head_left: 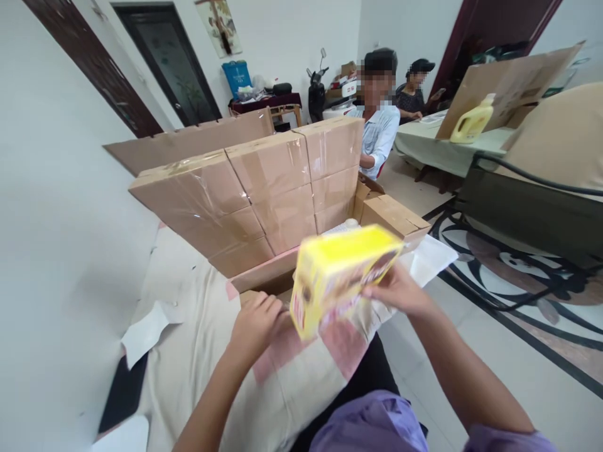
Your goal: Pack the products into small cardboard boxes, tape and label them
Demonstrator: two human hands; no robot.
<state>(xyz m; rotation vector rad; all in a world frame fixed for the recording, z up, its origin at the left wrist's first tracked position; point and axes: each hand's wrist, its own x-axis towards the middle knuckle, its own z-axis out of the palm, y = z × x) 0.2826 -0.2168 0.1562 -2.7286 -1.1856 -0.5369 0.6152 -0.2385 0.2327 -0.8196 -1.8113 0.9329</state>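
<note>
My right hand (398,290) grips a yellow printed box (348,260) by its right end. The yellow box is tilted in the air above the table and smeared by motion, so its print cannot be read. My left hand (259,323) is closed, fingers curled over the near edge of an open cardboard box (247,296). The inside of that cardboard box is mostly hidden behind the yellow box and my left hand.
Stacked taped cartons (277,182) form a wall across the table. A smaller carton (393,216) stands right of them. White sheets (146,333) and a black flat object (123,389) lie left. Beyond sits a person (384,135); another table holds a yellow jug (473,122).
</note>
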